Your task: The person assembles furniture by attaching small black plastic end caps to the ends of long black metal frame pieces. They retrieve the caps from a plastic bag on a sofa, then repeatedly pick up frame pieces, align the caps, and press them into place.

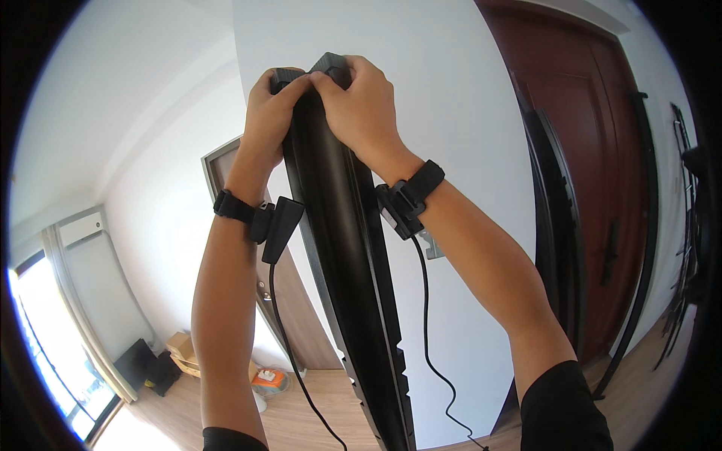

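A long black metal post (342, 225) with a hollow, channel-like face and notched edges stands upright before me, its lower end running out of the picture at the bottom. At its top sit dark ribbed end pieces (329, 66). My left hand (269, 109) is closed around the top left corner, thumb pressed inward. My right hand (365, 105) grips the top right corner the same way, and the two thumb tips nearly meet at the middle. The fingers behind the top are partly hidden. Each wrist wears a black strap with a small cabled device (283, 229).
Behind the post is a white wall (459, 150). To the right stand a dark red door (575, 135) and more long black metal pieces (553, 225). At lower left are cardboard boxes (180, 346), a fan (269, 379) and a bright window (56, 338). Thin cables (427, 316) hang from both wrists.
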`<state>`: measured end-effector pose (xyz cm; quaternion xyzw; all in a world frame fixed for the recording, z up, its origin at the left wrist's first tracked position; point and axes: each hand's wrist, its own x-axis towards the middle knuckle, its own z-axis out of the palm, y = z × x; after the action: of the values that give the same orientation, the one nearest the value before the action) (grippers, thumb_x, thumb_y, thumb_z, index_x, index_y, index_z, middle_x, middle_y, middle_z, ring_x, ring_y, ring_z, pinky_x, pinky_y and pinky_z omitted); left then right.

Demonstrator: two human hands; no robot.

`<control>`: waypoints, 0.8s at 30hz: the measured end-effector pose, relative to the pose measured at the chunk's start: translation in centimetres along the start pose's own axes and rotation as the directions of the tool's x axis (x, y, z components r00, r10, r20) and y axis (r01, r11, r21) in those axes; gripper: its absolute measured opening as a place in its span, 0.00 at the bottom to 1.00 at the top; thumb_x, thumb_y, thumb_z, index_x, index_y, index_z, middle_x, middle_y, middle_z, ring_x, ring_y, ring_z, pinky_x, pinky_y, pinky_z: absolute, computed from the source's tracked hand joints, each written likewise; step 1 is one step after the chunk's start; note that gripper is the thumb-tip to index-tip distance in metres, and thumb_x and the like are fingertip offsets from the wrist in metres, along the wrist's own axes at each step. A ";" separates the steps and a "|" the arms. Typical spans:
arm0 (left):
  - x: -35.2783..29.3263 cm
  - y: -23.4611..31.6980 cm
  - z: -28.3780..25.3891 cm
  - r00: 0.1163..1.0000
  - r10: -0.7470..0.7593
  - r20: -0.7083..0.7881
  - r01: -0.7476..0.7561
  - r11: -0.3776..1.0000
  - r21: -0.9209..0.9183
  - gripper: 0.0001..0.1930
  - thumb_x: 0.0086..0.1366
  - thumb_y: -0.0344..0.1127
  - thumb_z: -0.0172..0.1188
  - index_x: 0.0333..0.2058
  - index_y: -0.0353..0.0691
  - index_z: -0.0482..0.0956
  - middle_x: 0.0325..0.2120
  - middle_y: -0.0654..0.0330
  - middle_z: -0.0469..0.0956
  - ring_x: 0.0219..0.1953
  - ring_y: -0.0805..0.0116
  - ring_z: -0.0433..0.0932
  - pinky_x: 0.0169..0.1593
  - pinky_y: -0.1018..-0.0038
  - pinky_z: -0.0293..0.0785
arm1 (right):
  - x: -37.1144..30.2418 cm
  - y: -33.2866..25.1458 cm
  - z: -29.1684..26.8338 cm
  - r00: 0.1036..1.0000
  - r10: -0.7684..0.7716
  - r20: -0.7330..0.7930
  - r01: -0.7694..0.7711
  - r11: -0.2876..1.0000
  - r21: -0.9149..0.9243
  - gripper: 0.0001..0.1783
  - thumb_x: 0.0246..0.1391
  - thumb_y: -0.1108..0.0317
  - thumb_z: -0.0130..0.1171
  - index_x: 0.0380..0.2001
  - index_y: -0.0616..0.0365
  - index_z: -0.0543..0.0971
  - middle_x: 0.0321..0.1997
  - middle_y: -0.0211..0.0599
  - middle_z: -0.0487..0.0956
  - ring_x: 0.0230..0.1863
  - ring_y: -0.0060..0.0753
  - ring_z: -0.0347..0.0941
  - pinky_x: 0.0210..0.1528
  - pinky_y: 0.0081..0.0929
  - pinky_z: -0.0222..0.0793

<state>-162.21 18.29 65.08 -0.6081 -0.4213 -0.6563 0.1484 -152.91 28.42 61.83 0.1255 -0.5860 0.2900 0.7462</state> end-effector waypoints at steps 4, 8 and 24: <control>-0.6 -0.3 0.4 1.000 0.028 -0.010 -0.029 0.999 -0.031 0.14 0.68 0.35 0.65 0.46 0.33 0.77 0.35 0.60 0.80 0.35 0.73 0.79 0.39 0.76 0.79 | -0.4 0.4 -0.1 0.999 -0.036 -0.027 0.037 0.999 0.033 0.21 0.58 0.64 0.65 0.45 0.74 0.77 0.41 0.58 0.84 0.45 0.58 0.82 0.49 0.44 0.77; -0.6 -0.2 0.4 0.996 0.091 0.010 -0.091 0.996 0.005 0.12 0.69 0.33 0.64 0.46 0.34 0.77 0.35 0.59 0.81 0.35 0.73 0.80 0.39 0.76 0.79 | -0.3 0.6 -0.3 1.000 0.000 -0.012 0.000 1.000 0.011 0.24 0.59 0.59 0.66 0.49 0.71 0.80 0.46 0.51 0.86 0.47 0.44 0.83 0.52 0.36 0.77; -0.4 -1.0 0.5 0.982 0.183 0.052 -0.183 0.983 -0.007 0.06 0.68 0.28 0.59 0.42 0.35 0.78 0.34 0.61 0.81 0.34 0.74 0.79 0.38 0.78 0.77 | -0.4 1.2 -0.6 0.991 -0.135 -0.017 0.136 0.986 0.098 0.22 0.56 0.66 0.66 0.50 0.68 0.76 0.41 0.52 0.84 0.44 0.48 0.83 0.49 0.38 0.79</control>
<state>-162.45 19.13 64.26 -0.6615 -0.3666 -0.6242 0.1961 -153.21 29.52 61.09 0.2005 -0.5573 0.2680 0.7599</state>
